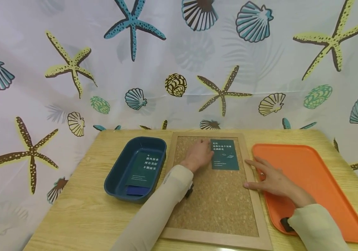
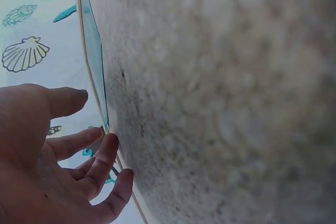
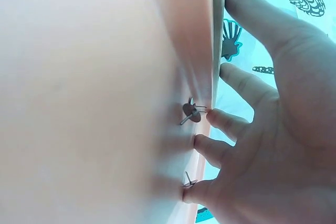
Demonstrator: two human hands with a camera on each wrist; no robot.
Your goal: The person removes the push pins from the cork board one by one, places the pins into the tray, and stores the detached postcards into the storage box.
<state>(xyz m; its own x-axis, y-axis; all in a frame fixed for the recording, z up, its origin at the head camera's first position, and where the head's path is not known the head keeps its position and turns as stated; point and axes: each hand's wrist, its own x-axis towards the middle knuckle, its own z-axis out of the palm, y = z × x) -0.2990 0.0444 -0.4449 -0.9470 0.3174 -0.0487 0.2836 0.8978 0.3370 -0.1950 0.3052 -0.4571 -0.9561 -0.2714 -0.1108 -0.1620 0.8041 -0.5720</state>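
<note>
A dark green card (image 1: 225, 154) with white print lies on the upper part of a wood-framed cork board (image 1: 216, 198). My left hand (image 1: 199, 154) rests flat on the cork, with straight fingers touching the card's left edge. In the left wrist view those fingers (image 2: 100, 156) lie against the card's edge (image 2: 94, 51). My right hand (image 1: 268, 177) lies spread across the board's right frame and the rim of an orange tray (image 1: 317, 181). In the right wrist view its fingertips (image 3: 220, 119) touch two metal pushpins (image 3: 190, 113) on the tray (image 3: 94, 103).
A dark blue basket (image 1: 119, 167) left of the board holds more green cards (image 1: 142, 169). All of this sits on a light wooden table (image 1: 81, 209). A curtain with a shell and starfish print (image 1: 179, 62) hangs behind and at both sides.
</note>
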